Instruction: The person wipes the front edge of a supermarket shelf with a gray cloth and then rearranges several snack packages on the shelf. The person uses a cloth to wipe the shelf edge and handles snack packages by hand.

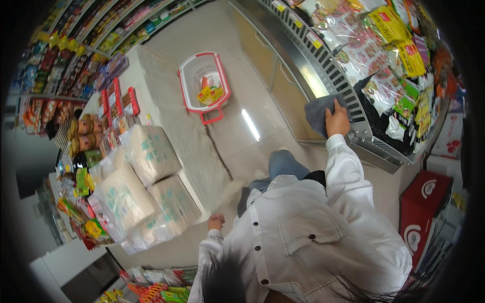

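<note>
My right hand (337, 120) presses a folded grey cloth (319, 113) onto the metal front edge of a refrigerated display case (308, 75), beside its slotted grille (346, 96). Packaged foods (363, 57) in white, yellow and green bags fill the case behind the grille. Down at my left side, my left hand (216, 222) has its fingers curled near the corner of a white-topped table; whether anything is inside them cannot be told. Large plastic-wrapped packs (155, 153) are stacked on that table close to this hand.
A white shopping basket with red rim (228, 85) stands on the floor, holding yellow packets. Jars (81, 130) and red trays (130, 101) sit on the table (132, 64). Stocked shelves (113, 26) line the far left. A red box (420, 200) stands at right; a person is partly visible at far left.
</note>
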Action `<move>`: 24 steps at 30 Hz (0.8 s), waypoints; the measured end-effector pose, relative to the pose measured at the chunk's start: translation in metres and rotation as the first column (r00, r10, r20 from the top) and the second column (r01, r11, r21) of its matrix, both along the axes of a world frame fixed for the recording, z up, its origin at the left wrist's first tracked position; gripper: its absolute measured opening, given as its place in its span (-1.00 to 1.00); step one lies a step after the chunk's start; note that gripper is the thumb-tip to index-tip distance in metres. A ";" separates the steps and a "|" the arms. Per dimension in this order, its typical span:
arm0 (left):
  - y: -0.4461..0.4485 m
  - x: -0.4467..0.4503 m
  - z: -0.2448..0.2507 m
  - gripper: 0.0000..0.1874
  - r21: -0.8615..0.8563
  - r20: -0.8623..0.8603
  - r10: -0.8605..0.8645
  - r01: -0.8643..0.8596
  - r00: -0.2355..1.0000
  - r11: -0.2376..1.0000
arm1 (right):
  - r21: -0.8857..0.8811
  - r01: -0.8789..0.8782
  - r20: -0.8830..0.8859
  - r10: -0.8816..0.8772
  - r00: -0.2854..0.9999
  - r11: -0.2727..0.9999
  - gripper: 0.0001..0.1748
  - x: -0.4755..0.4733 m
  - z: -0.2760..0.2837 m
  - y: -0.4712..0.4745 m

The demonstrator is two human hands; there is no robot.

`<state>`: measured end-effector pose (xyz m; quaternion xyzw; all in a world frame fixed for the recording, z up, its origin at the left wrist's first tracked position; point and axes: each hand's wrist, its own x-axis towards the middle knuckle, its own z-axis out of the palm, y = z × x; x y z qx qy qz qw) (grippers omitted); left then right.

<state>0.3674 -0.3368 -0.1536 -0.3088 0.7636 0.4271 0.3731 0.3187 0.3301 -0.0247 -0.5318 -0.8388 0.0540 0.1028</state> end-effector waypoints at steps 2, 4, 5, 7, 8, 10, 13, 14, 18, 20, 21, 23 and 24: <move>0.007 -0.034 0.007 -0.89 -0.053 0.016 -0.051 0.052 0.999 0.997 | 0.054 -0.016 0.005 0.016 1.000 0.998 -0.38 0.013 0.003 -0.005; 0.013 -0.060 0.008 -0.89 -0.030 0.029 -0.096 0.097 0.995 0.995 | 0.066 -0.010 0.039 0.008 0.999 0.998 -0.40 0.019 0.004 -0.009; 0.016 -0.071 0.004 -0.88 -0.028 0.036 -0.114 0.115 0.993 0.993 | 0.069 -0.004 0.037 0.002 0.999 0.998 -0.40 0.019 0.003 -0.009; 0.019 -0.091 -0.007 -0.88 0.038 0.049 -0.126 0.124 0.991 0.992 | 0.044 0.012 0.036 -0.014 0.999 0.999 -0.42 0.012 0.000 -0.004; 0.022 -0.100 -0.015 -0.88 0.068 0.055 -0.128 0.124 0.990 0.990 | 0.072 -0.005 0.021 0.003 1.000 0.997 -0.44 0.006 -0.002 -0.001; 0.029 -0.114 -0.032 -0.87 0.153 0.004 -0.085 0.084 0.996 0.985 | 0.079 -0.016 0.010 0.015 1.000 0.997 -0.44 -0.014 -0.010 0.007; 0.045 -0.134 -0.043 -0.84 0.084 -0.179 -0.335 0.354 0.925 0.932 | 0.087 -0.071 0.001 0.071 0.997 0.994 -0.44 -0.053 -0.018 0.019; 0.054 -0.143 -0.043 -0.83 0.008 -0.184 -0.430 0.439 0.884 0.898 | 0.063 -0.074 0.009 0.074 0.997 0.995 -0.43 -0.069 -0.019 0.023; 0.100 -0.183 -0.022 -0.72 0.077 -0.026 -0.323 0.324 0.946 0.943 | 0.009 -0.098 -0.005 0.098 0.995 0.995 -0.42 -0.137 -0.014 0.039; 0.131 -0.210 -0.016 -0.73 -0.077 -0.021 -0.470 0.467 0.882 0.881 | -0.030 -0.110 -0.010 0.110 0.994 0.993 -0.41 -0.171 -0.012 0.049; 0.146 -0.220 -0.012 -0.74 -0.143 -0.012 -0.518 0.511 0.855 0.848 | -0.046 -0.121 -0.015 0.121 0.993 0.992 -0.41 -0.187 -0.011 0.054; 0.159 -0.247 0.003 -0.74 -0.072 -0.044 -0.458 0.454 0.888 0.888 | -0.078 -0.136 -0.046 0.133 0.990 0.988 -0.41 -0.213 -0.011 0.062; 0.166 -0.267 0.008 -0.74 -0.031 -0.087 -0.430 0.429 0.899 0.903 | -0.108 -0.142 -0.049 0.138 0.989 0.984 -0.39 -0.226 -0.012 0.067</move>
